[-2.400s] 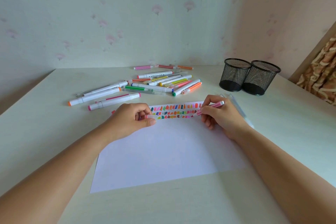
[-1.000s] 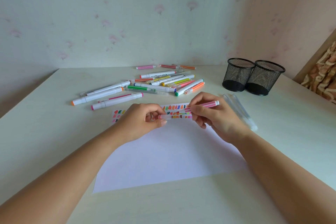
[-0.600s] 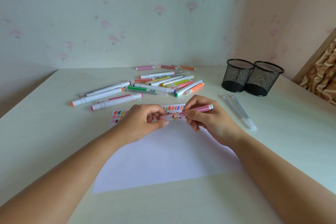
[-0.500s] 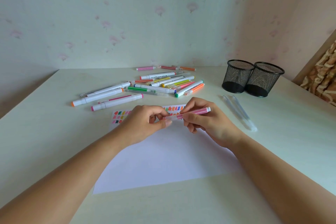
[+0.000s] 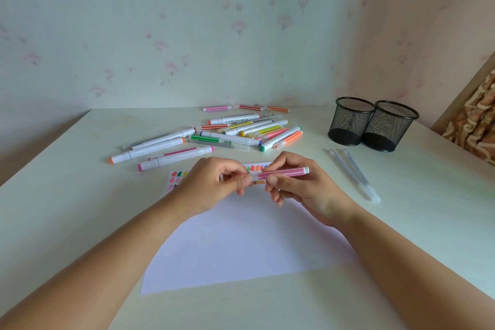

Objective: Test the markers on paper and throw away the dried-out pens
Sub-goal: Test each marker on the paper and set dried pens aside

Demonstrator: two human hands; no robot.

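A pink striped marker [image 5: 284, 173] lies level between both hands, a little above the white paper [image 5: 241, 244]. My right hand [image 5: 297, 185] grips its barrel. My left hand [image 5: 214, 182] pinches the clear cap at its left end; the cap sits against the barrel. Rows of colour swatches [image 5: 176, 179] run along the paper's far edge, partly hidden by my hands. Several more markers [image 5: 235, 132] lie scattered on the table behind the paper.
Two black mesh pen cups [image 5: 351, 124] [image 5: 389, 126] stand side by side at the back right. Two clear pens [image 5: 353, 174] lie on the white table [image 5: 80, 209] right of the paper. Wallpapered walls close the back and right.
My right hand lifted the pink marker off the swatch rows and brought it left to the cap in my left hand. Cap and barrel have now met.
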